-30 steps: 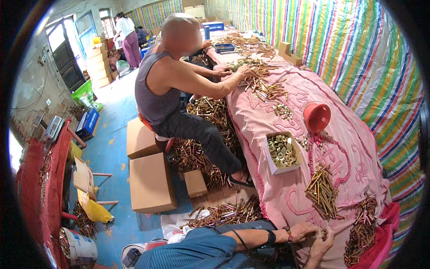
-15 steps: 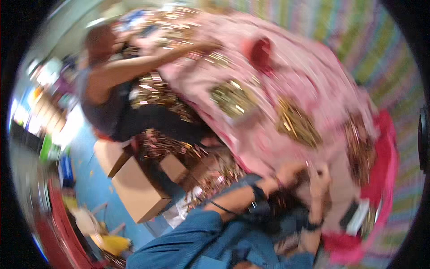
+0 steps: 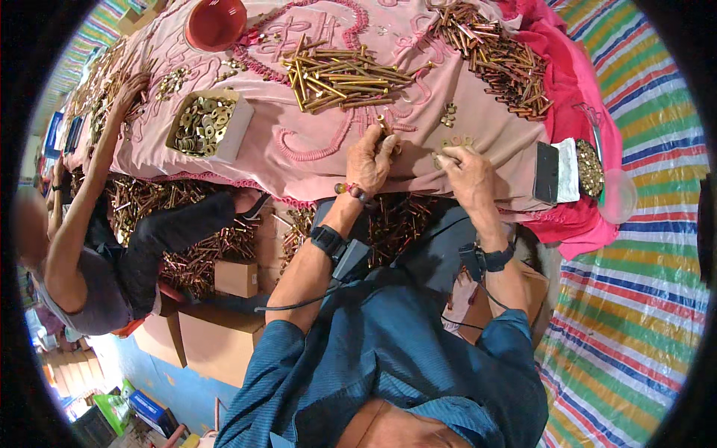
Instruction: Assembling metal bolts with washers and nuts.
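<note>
My left hand (image 3: 367,163) is closed around a brass-coloured bolt (image 3: 382,122), whose end sticks up past my fingertips. To its right, my right hand (image 3: 469,175) pinches at what looks like a small washer, partly hidden by the fingers. A few washers (image 3: 457,140) lie on the pink cloth (image 3: 418,175) just beyond those fingertips. Farther off sits a small cluster of nuts (image 3: 448,116). A heap of long gold bolts (image 3: 340,78) lies beyond my left hand, and a heap of copper-coloured bolts (image 3: 497,63) is at the far right.
A white box of washers (image 3: 228,138) and a red bowl (image 3: 215,24) stand to the left. At right lie a black-and-white object (image 3: 549,173) and a container of small parts (image 3: 590,168). A co-worker's arm (image 3: 97,164) reaches across the left side. Many bolts (image 3: 187,250) lie below, near cardboard boxes (image 3: 216,336).
The view has swung round and sharpened from blur. My hands, close together before, are now apart on the cloth. The co-worker's arm still reaches over the cloth.
</note>
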`<move>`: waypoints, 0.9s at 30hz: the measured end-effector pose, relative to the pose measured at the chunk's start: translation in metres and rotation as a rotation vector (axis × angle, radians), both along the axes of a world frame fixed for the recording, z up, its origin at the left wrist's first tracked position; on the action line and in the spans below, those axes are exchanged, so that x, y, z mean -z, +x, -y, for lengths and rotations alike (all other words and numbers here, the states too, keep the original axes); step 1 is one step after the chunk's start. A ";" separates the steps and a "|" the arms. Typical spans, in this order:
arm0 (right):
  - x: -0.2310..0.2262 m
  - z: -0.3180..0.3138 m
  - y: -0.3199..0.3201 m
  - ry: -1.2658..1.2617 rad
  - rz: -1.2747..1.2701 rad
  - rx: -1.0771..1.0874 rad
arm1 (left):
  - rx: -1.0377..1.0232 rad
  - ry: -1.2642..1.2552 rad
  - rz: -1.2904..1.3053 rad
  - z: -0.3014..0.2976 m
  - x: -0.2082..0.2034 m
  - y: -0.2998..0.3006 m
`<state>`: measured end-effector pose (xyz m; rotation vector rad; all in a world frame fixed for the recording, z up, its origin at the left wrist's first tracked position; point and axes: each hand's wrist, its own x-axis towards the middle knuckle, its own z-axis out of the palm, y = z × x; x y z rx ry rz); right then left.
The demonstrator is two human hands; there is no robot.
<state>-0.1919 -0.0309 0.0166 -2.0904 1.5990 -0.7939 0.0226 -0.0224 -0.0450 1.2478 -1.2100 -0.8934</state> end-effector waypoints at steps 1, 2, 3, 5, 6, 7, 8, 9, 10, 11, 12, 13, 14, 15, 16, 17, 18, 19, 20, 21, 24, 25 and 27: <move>0.004 0.001 0.003 -0.020 -0.054 -0.016 | 0.017 0.008 -0.018 0.001 0.001 0.002; 0.013 0.005 0.004 -0.072 -0.088 -0.030 | 0.007 0.001 0.039 0.001 -0.006 0.003; 0.021 0.006 0.004 -0.089 -0.081 -0.053 | -0.003 -0.006 0.096 -0.003 -0.012 0.004; 0.026 0.013 0.005 -0.135 -0.070 -0.111 | 0.004 0.008 0.136 -0.005 -0.019 0.006; 0.028 0.012 0.004 -0.176 -0.109 -0.116 | 0.028 0.034 0.121 -0.005 -0.019 0.007; 0.027 0.011 0.005 -0.161 -0.091 -0.106 | 0.049 0.069 0.105 -0.006 -0.018 0.007; 0.027 0.011 0.006 -0.146 -0.073 -0.095 | 0.045 0.055 0.110 -0.006 -0.018 0.008; 0.026 0.011 0.008 -0.130 -0.055 -0.084 | 0.047 0.069 0.106 -0.005 -0.018 0.008; 0.023 0.011 0.013 -0.114 -0.017 -0.062 | 0.050 0.084 0.102 -0.005 -0.018 0.009; 0.017 0.010 0.014 -0.028 0.021 -0.021 | 0.052 0.099 0.098 -0.004 -0.019 0.009; 0.010 0.007 0.013 0.059 0.059 0.020 | 0.067 0.106 0.091 -0.003 -0.018 0.010; 0.005 0.001 0.014 0.153 0.098 0.063 | 0.086 0.120 0.086 -0.003 -0.016 0.010; 0.008 0.002 0.013 0.209 0.225 0.057 | 0.104 0.135 0.081 -0.004 -0.014 0.010; 0.013 0.006 0.012 0.264 0.353 0.051 | 0.104 0.137 0.067 -0.003 -0.012 0.012; 0.017 0.010 0.009 0.312 0.481 0.049 | 0.109 0.132 0.052 0.001 -0.013 0.012; 0.022 0.012 0.005 0.361 0.614 0.026 | 0.114 0.128 0.037 0.002 -0.014 0.012; 0.027 0.013 0.001 0.408 0.748 0.002 | 0.112 0.107 0.077 -0.001 -0.014 0.010; 0.026 0.013 0.001 0.453 0.885 -0.024 | 0.130 0.102 0.110 0.000 -0.016 0.012; 0.026 0.012 0.001 0.498 0.952 -0.025 | 0.147 0.097 0.143 0.000 -0.018 0.014; 0.025 0.012 0.002 0.524 1.012 -0.048 | 0.166 0.092 0.175 0.001 -0.019 0.016; 0.024 0.013 0.007 0.575 1.180 -0.123 | 0.184 0.100 0.124 0.001 -0.014 0.018; 0.027 0.014 0.007 0.578 1.231 -0.144 | 0.211 0.109 0.108 0.002 -0.012 0.019; 0.032 0.014 0.005 0.587 1.292 -0.163 | 0.263 0.129 0.078 0.005 -0.007 0.021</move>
